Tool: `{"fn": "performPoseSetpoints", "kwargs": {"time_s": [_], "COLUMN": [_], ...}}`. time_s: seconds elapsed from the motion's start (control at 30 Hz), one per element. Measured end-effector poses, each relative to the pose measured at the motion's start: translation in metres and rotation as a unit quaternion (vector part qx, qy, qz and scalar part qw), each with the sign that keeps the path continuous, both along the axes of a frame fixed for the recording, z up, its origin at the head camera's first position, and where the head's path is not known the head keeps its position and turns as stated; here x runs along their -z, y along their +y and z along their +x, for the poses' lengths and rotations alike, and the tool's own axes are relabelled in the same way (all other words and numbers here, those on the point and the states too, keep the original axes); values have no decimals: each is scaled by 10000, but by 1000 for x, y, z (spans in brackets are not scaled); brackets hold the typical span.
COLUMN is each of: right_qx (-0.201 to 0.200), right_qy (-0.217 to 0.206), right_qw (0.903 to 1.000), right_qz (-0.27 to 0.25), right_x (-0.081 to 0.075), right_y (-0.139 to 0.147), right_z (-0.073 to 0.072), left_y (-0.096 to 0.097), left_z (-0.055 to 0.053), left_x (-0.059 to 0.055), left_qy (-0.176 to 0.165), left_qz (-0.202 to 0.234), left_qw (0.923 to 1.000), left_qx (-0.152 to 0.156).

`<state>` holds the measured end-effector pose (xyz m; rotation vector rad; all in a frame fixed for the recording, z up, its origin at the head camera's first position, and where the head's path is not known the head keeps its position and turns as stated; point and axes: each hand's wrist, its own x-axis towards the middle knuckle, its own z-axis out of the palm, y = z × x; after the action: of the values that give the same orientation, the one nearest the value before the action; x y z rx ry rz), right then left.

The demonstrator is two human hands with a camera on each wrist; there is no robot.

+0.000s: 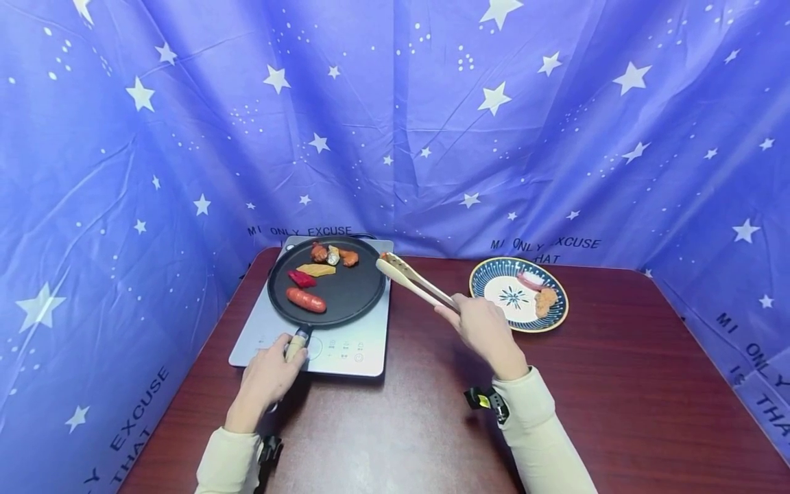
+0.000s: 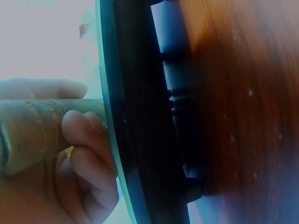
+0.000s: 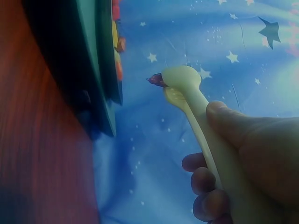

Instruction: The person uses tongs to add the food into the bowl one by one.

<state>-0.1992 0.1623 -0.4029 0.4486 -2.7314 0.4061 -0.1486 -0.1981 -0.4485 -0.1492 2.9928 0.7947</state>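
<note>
In the head view my left hand (image 1: pixel 269 376) grips the wooden handle (image 1: pixel 296 344) of a round black frying pan (image 1: pixel 352 302). The left wrist view shows fingers and thumb wrapped around that handle. On the pan lie a sausage (image 1: pixel 306 300), a red piece (image 1: pixel 302 278), a yellow piece (image 1: pixel 317 270) and several orange-brown pieces (image 1: pixel 348 258) at the far side. My right hand (image 1: pixel 487 331) holds pale tongs (image 1: pixel 412 280), whose tips are by the pan's right rim. A small dark reddish piece of food (image 3: pixel 157 80) is pinched between the tips.
Under the pan is a silver induction cooktop (image 1: pixel 256 348) with touch controls. To the right, a blue-patterned plate (image 1: pixel 494 291) carries a breaded piece (image 1: pixel 546 302) and a pink-and-white piece (image 1: pixel 531 279). A starry blue curtain (image 1: pixel 432 123) hangs behind the reddish-brown table (image 1: pixel 629 370).
</note>
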Motion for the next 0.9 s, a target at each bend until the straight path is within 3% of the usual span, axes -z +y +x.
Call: {"fn": "performPoseSetpoints", "kwargs": {"time_s": [0.23, 0.9], "right_qx": [-239, -278], "right_qy": [32, -340], "right_qw": [9996, 9985], "right_qz": [128, 323], "right_x": [4, 16], "right_y": [-18, -42], "right_z": [-6, -25], "left_y": [0, 0], "left_z": [-1, 0], "left_x": [0, 0], "left_qy": [36, 4], "left_qz": [14, 49], "left_qw": [10000, 10000], "left_qx": [-40, -33]}}
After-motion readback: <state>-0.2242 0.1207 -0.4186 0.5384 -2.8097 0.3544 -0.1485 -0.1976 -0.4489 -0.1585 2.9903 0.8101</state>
